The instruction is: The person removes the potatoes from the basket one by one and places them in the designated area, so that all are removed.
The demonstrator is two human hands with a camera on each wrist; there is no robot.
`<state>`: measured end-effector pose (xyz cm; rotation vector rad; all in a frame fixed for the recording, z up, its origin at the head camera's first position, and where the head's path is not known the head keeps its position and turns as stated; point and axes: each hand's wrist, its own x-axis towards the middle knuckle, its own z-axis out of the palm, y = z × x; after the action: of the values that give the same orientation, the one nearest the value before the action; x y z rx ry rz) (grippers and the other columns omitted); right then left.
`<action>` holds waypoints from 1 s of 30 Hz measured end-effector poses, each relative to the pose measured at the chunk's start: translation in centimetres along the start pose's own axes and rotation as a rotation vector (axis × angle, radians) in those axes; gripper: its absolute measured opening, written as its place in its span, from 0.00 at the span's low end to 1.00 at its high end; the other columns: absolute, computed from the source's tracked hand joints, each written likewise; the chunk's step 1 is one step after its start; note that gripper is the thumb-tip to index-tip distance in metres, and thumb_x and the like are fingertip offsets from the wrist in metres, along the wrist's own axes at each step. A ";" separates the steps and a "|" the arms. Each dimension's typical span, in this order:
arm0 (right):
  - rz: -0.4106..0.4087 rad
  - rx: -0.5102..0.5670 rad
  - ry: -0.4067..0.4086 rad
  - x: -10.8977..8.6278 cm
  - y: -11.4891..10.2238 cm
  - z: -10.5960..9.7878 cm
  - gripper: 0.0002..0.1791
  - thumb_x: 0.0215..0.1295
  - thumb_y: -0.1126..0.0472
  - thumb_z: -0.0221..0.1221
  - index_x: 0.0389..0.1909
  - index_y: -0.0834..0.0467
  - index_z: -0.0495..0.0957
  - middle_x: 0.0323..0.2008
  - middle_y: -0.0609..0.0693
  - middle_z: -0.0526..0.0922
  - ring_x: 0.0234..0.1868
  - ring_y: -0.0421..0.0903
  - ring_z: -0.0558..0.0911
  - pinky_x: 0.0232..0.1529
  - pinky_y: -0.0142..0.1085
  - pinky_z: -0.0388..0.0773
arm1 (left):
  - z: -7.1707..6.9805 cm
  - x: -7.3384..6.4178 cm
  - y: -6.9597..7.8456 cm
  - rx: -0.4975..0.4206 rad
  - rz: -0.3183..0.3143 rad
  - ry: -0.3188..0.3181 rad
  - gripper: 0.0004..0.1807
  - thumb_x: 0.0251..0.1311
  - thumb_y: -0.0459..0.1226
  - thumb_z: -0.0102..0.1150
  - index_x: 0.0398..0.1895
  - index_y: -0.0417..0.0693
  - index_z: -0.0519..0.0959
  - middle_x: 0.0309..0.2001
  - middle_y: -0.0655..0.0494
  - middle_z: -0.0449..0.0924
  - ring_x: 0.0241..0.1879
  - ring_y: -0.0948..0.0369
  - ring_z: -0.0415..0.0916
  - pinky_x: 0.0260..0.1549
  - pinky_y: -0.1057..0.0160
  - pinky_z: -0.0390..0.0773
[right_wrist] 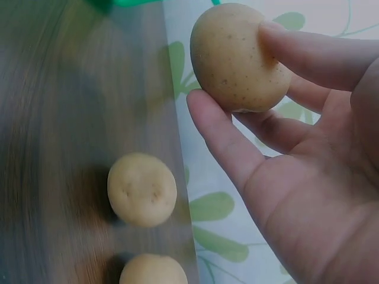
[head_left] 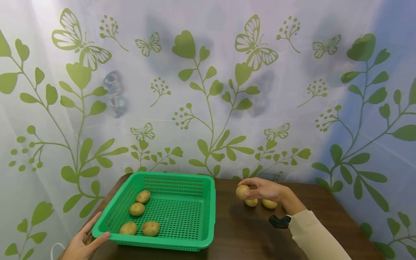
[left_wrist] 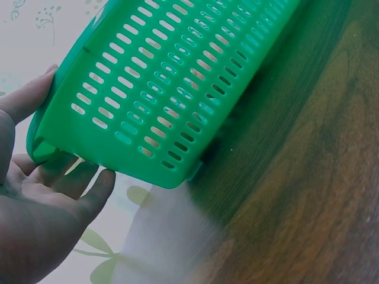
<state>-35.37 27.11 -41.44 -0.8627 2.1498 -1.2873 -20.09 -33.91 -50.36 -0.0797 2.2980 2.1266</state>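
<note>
My right hand (head_left: pixel 268 189) pinches a potato (right_wrist: pixel 234 59) between thumb and fingers, above the table to the right of the basket. Below it on the wood lie two more potatoes, one (right_wrist: pixel 142 189) close under the hand and another (head_left: pixel 269 204) a little to the right. At the near left corner of a green plastic basket (head_left: pixel 182 213), my left hand (head_left: pixel 82 241) grips the rim, thumb on one side and fingers on the other. Several potatoes (head_left: pixel 151 228) lie inside, toward the basket's left and near sides.
The dark wooden table (head_left: pixel 247 238) carries the basket on its left part. Behind it hangs a pale curtain (head_left: pixel 195 108) printed with green leaves and butterflies. A black strap piece (head_left: pixel 279 221) sits at the right wrist, beside a cream sleeve (head_left: pixel 316 234).
</note>
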 end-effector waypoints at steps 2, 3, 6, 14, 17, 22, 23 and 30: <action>0.002 -0.027 0.009 -0.3 0.0 -0.2 0.25 0.82 0.61 0.53 0.72 0.69 0.65 0.49 0.62 0.79 0.47 0.65 0.78 0.51 0.57 0.79 | 0.0 0.1 0.0 -0.010 0.003 0.004 0.48 0.76 0.31 0.57 0.84 0.41 0.34 0.70 0.46 0.55 0.48 0.84 0.72 0.49 0.68 0.81; 0.006 -0.035 0.017 -0.5 0.0 -0.2 0.26 0.82 0.60 0.54 0.72 0.68 0.65 0.49 0.61 0.79 0.47 0.65 0.78 0.51 0.57 0.79 | -0.1 0.1 -0.1 -0.018 0.006 0.003 0.49 0.75 0.31 0.57 0.84 0.40 0.34 0.67 0.52 0.59 0.48 0.84 0.72 0.49 0.68 0.82; 0.021 -0.016 0.035 -1.2 0.1 -0.4 0.26 0.81 0.60 0.55 0.72 0.68 0.65 0.50 0.61 0.78 0.49 0.66 0.78 0.56 0.60 0.76 | -0.1 0.1 -0.2 -0.038 0.022 -0.003 0.50 0.74 0.31 0.59 0.84 0.39 0.34 0.58 0.68 0.64 0.48 0.82 0.73 0.48 0.67 0.82; 0.029 -0.016 0.067 -3.1 0.9 -1.2 0.26 0.82 0.60 0.53 0.73 0.68 0.65 0.63 0.64 0.70 0.56 0.60 0.76 0.60 0.54 0.76 | -0.1 0.2 -0.2 -0.023 0.009 0.004 0.50 0.74 0.32 0.60 0.84 0.40 0.34 0.61 0.61 0.64 0.48 0.81 0.75 0.47 0.66 0.83; 0.036 -0.020 0.077 -3.8 1.4 -1.5 0.26 0.82 0.60 0.53 0.73 0.68 0.65 0.63 0.65 0.70 0.55 0.56 0.77 0.58 0.54 0.75 | -0.2 0.2 -0.2 -0.019 0.005 0.004 0.50 0.74 0.32 0.60 0.84 0.40 0.34 0.61 0.61 0.64 0.48 0.80 0.75 0.47 0.64 0.83; 0.035 0.027 0.072 -4.5 2.2 -2.0 0.25 0.82 0.62 0.52 0.72 0.72 0.62 0.52 0.63 0.74 0.44 0.53 0.80 0.55 0.55 0.78 | -0.3 0.2 -0.2 0.002 -0.007 -0.001 0.51 0.75 0.33 0.60 0.84 0.40 0.32 0.69 0.48 0.58 0.47 0.81 0.74 0.48 0.65 0.83; 0.036 0.022 0.076 -4.7 2.3 -2.0 0.26 0.82 0.62 0.51 0.72 0.72 0.62 0.51 0.63 0.74 0.43 0.53 0.80 0.53 0.56 0.79 | -0.3 0.2 -0.2 0.010 -0.009 -0.002 0.51 0.75 0.33 0.59 0.84 0.40 0.32 0.71 0.43 0.55 0.47 0.82 0.73 0.48 0.65 0.83; 0.067 -0.002 0.146 -6.0 3.1 -2.6 0.28 0.82 0.60 0.53 0.73 0.73 0.62 0.67 0.72 0.62 0.52 0.67 0.78 0.57 0.59 0.77 | -0.3 0.2 -0.2 0.014 0.019 -0.013 0.51 0.75 0.31 0.59 0.83 0.38 0.31 0.74 0.33 0.45 0.47 0.82 0.73 0.48 0.65 0.83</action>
<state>-33.85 34.10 -42.62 -0.7106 2.2722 -1.3515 -20.27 -34.23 -50.58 -0.0429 2.3153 2.1132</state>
